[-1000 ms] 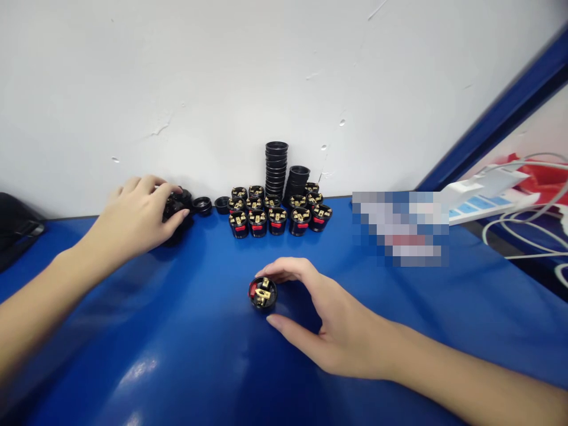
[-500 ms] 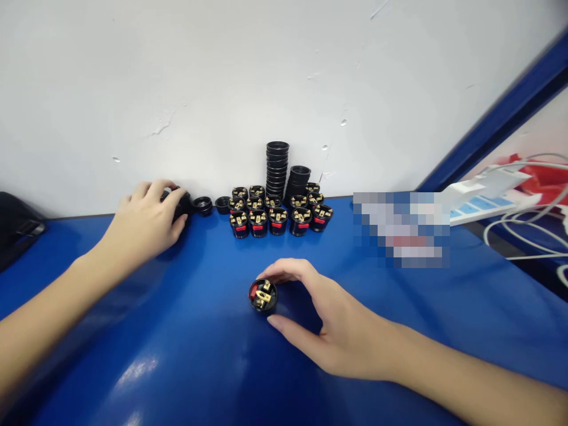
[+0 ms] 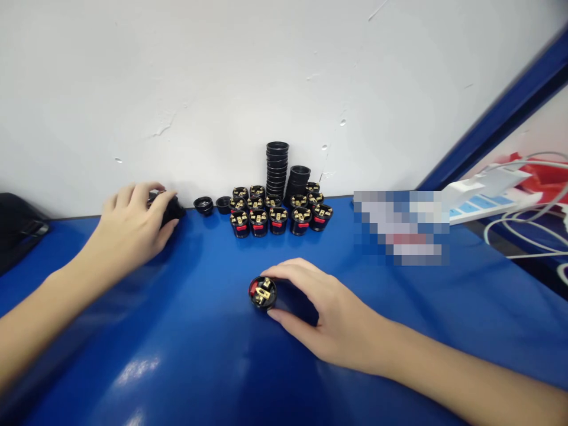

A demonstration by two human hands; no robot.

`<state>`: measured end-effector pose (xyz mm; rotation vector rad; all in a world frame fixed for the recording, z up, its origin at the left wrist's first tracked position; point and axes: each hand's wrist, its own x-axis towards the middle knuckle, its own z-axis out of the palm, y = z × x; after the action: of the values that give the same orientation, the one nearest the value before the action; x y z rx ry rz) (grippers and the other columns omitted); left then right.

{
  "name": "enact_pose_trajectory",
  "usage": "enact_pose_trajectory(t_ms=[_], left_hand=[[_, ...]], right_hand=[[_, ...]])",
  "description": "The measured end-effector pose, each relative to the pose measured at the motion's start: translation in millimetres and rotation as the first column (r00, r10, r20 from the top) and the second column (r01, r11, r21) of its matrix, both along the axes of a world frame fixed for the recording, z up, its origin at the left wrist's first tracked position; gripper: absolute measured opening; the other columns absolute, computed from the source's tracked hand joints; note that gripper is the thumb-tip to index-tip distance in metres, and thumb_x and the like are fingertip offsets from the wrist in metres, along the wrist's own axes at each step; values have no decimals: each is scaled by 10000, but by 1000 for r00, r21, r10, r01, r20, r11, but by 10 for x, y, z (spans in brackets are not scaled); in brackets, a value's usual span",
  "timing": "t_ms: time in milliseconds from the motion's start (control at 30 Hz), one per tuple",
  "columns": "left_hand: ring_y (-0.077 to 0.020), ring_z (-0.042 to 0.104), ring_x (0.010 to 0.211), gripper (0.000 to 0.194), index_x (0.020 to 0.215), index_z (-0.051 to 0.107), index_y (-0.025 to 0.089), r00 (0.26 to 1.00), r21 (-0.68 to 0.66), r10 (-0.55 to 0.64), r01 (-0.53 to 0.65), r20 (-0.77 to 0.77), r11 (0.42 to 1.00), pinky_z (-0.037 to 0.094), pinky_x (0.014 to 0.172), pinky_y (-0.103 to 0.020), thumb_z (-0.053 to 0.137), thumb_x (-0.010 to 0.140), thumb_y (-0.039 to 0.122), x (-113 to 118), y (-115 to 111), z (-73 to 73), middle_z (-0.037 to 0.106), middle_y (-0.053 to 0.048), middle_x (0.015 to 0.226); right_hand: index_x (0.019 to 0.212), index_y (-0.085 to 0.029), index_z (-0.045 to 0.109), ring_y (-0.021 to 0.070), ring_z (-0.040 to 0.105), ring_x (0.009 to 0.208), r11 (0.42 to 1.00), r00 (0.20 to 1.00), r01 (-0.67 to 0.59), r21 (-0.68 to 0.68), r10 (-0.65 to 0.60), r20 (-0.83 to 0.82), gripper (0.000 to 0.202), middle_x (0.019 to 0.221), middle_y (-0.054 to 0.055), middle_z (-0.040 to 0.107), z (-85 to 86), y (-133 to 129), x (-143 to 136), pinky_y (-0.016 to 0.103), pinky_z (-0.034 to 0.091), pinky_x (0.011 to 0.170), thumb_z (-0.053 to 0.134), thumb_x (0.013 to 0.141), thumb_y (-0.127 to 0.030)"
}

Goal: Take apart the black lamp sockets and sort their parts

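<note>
My right hand grips a round black plug core between thumb and fingers, low at the middle of the blue table. Brass contacts and a red tab show on its upturned face. Far to the left, by the wall, my left hand curls around a black part; the palm and fingers hide most of it. A bit of red shows between those fingers. Right of it stand a small black ring and another black ring. Several similar plug cores stand in rows behind my right hand.
A tall stack of black rings and a shorter stack rise against the white wall. A blurred-out patch covers something at right. Beyond it lie a white power strip and cables. A black bag-like item sits far left.
My left hand has moved a little left along the wall, and the black part under it has shifted left too. My right thumb and fingers have closed in on the plug core.
</note>
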<state>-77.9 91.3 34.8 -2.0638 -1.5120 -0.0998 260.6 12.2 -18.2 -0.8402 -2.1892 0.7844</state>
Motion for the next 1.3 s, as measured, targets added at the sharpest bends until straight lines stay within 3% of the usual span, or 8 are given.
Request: enact_pose_trajectory(t_ms=[133, 233, 367, 567, 700, 900, 1200, 1300], left_hand=[[-358, 625, 1290, 375, 1386, 622, 230, 879, -77, -399, 431, 262, 899, 498, 1145, -535, 531, 1081, 427, 311, -341, 69, 639, -162, 1399], [-289, 661, 1309, 458, 1516, 554, 320, 753, -260, -479, 625, 452, 736, 609, 1062, -401, 572, 1075, 447, 589, -655, 87, 625, -112, 1494], [-258, 733, 1177, 459, 1543, 568, 350, 683, -227, -564, 707, 464, 670, 664, 973, -398, 514, 1096, 263, 807, -868, 94, 745, -64, 1339], [-285, 765, 886, 385, 1242, 784, 305, 790, -161, -569, 607, 228, 779, 669, 752, -457, 418, 1124, 331, 714, -745, 126, 796, -94, 1138], [-357, 746, 936, 395, 1171, 810, 286, 879, -110, -464, 474, 105, 873, 634, 791, -540, 450, 1095, 431, 499, -585, 136, 786, -132, 1135], [-319, 707, 1148, 419, 1361, 736, 334, 862, -232, -482, 507, 158, 830, 610, 956, -474, 426, 1082, 307, 192, -388, 74, 737, -88, 1334], [-376, 681, 1123, 407, 1268, 782, 103, 944, -206, -329, 317, -29, 926, 544, 1054, -525, 512, 1025, 287, -81, 107, 161, 783, -188, 1225], [-355, 661, 1171, 389, 1325, 745, 130, 963, -218, -258, 237, -73, 947, 507, 1095, -493, 529, 1038, 278, -124, 241, 174, 779, -165, 1273]], right_hand=[[1270, -209, 638, 274, 677, 1150, 998, 999, 43, 53, -42, -6, 308, 1199, 110, 735, -49, 32, -7, 468, 601, 1008, 722, 979, -155], [1243, -197, 662, 261, 670, 1155, 996, 999, 33, 77, -33, 7, 235, 1203, 107, 736, -70, 46, -7, 447, 593, 1019, 699, 1013, -164], [1232, -203, 697, 246, 662, 1173, 995, 1000, -10, 101, 7, 28, 198, 1221, 101, 739, -54, 40, -6, 421, 587, 1038, 618, 1059, -152], [1145, -238, 702, 249, 672, 1171, 996, 1000, -7, 90, 6, 21, 165, 1196, 86, 747, -36, 31, -6, 429, 592, 1031, 630, 1034, -138], [1103, -245, 701, 255, 682, 1157, 996, 1000, 1, 91, -3, 19, 155, 1167, 86, 750, -25, 31, -13, 442, 596, 1018, 629, 1025, -131], [1079, -239, 692, 245, 685, 1126, 996, 1000, 0, 92, -2, 21, 149, 1143, 81, 748, -2, 21, -14, 427, 598, 993, 617, 1022, -124], [1080, -222, 689, 238, 671, 1147, 997, 1000, -14, 77, 12, 25, 134, 1164, 90, 736, -14, 15, 8, 418, 580, 1017, 605, 1028, -130], [1077, -213, 692, 231, 670, 1151, 997, 1000, -13, 76, 11, 27, 130, 1169, 91, 734, -20, 15, 6, 405, 572, 1023, 607, 1028, -127]])
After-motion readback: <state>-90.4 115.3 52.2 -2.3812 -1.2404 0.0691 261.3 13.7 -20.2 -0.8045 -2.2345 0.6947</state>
